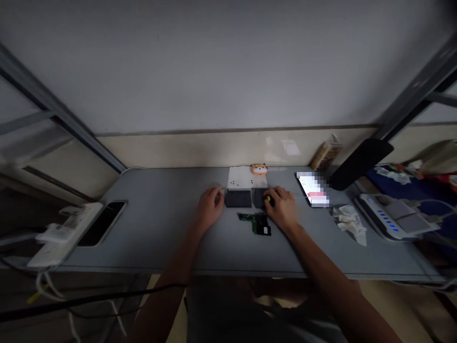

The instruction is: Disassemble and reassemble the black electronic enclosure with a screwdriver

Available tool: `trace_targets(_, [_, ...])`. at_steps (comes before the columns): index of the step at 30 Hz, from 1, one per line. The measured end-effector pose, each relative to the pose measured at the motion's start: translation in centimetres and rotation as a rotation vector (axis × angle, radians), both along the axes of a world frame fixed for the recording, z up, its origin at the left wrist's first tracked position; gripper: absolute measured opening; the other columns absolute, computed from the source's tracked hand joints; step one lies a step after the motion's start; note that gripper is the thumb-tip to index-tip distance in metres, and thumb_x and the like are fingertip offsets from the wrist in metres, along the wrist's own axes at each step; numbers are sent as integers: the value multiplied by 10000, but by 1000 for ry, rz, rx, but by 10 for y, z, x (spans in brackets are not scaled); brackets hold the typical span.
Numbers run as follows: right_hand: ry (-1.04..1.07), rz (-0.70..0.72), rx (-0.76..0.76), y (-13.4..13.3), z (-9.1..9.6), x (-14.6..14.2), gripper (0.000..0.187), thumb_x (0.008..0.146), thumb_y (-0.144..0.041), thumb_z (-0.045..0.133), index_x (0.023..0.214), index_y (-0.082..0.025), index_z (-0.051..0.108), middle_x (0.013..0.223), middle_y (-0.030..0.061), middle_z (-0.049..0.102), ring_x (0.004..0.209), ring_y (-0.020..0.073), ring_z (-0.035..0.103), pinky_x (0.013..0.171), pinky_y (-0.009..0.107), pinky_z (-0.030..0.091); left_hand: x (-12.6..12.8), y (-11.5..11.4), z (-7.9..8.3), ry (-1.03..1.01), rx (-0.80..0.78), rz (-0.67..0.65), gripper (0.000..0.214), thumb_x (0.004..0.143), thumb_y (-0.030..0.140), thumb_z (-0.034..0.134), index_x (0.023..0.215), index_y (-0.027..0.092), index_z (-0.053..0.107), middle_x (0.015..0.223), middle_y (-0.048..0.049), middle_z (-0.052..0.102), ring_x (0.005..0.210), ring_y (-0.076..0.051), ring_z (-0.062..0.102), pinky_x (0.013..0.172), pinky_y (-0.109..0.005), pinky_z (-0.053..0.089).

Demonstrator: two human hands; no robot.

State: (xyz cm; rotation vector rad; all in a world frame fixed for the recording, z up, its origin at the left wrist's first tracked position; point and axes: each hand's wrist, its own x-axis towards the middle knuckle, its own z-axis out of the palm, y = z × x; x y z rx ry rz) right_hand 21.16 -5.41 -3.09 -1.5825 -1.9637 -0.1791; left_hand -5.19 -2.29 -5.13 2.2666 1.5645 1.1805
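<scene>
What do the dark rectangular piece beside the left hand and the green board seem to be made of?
Dark rectangular piece: likely matte plastic or coated metal, I cannot tell which; its even surface shows no shine. Green board: probably circuit board laminate, by its speckled green surface; finish too dim to judge.

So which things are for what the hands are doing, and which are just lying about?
Seem to belong to the job:
screwdriver, it looks like, in the right hand
two dark flat pieces
green circuit board
white paper with tiny dark bits

Probably just lying about:
dark-screened phone
crumpled tissue
carton
</scene>
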Motion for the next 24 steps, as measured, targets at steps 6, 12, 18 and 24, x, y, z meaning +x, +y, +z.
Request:
trace_targets(6, [14, 33, 113, 3, -9, 4, 151, 878, -139, 581, 892, -227, 704, 861, 62, 681, 833, 229, 588, 776, 348, 382, -1, 6, -14, -228, -110, 55, 414, 965, 226, 561, 1373, 189, 499, 940, -35, 697, 823, -154, 684, 815, -290, 564])
trace_targets(12, [21, 56, 144, 2, -9, 6, 171, 916, -157, 556, 932, -233, 708, 860, 66, 673, 837, 235, 583, 769, 353, 380, -4, 6, -15, -261, -122, 42, 432, 961, 232, 576, 1383, 202, 488, 937, -26, 690, 846, -148, 681, 827, -281, 557])
trace_targets(18, [46, 46, 135, 3, -8, 4, 196, 952, -186, 525, 976, -228, 716, 848, 66, 671, 822, 230, 584, 757, 349, 383, -8, 5, -16, -254, -173, 76, 399, 974, 205, 545, 1370, 184, 505, 912, -19, 682, 783, -128, 663, 767, -255, 547])
trace_targets(24, [32, 38, 135, 3, -9, 4, 187, 939, -183, 532, 945, -234, 712, 859, 74, 678, 843, 239, 589, 765, 358, 390, -8, 4, -17, -115, -94, 22, 344, 962, 197, 554, 1306, 201, 570, 943, -49, 691, 931, -182, 681, 907, -331, 565])
